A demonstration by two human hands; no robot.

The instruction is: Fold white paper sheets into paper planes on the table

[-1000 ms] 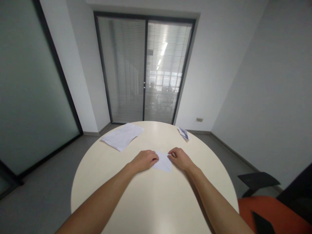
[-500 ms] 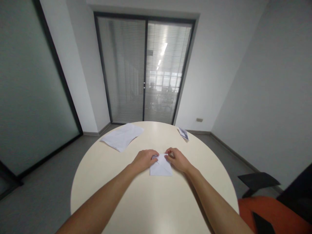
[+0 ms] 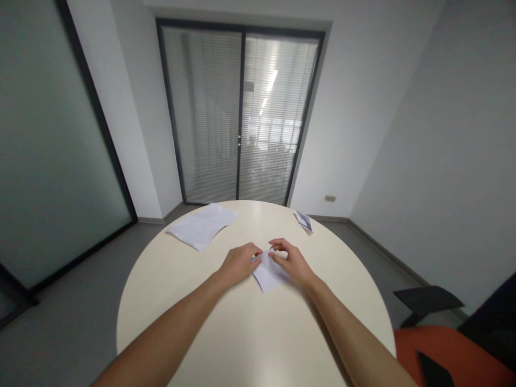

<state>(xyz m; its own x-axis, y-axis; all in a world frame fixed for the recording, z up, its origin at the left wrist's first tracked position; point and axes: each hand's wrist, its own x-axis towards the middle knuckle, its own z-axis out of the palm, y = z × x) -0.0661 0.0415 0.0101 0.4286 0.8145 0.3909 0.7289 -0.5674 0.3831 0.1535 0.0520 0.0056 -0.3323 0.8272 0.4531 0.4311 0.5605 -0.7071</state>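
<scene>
A small piece of folded white paper (image 3: pixel 267 274) is between my two hands, close over the middle of the round table. My left hand (image 3: pixel 241 261) pinches its upper left edge between thumb and fingers. At the upper right edge, my right hand (image 3: pixel 292 262) grips the paper, with the thumb on the near face and the fingers bent behind. The paper sits turned at an angle, one corner pointing toward me. Fingers cover parts of its top and right side.
The round cream table (image 3: pixel 177 301) carries a large creased white sheet (image 3: pixel 203 224) at the far left and a small folded paper (image 3: pixel 303 221) at the far right. An orange chair (image 3: pixel 447 349) with black armrests stands at the right. Beyond is a glass door with blinds (image 3: pixel 209 118).
The folded paper has turned, so its lower edge, square to me before, now slants with a corner toward me. My right hand has shifted slightly up and left.
</scene>
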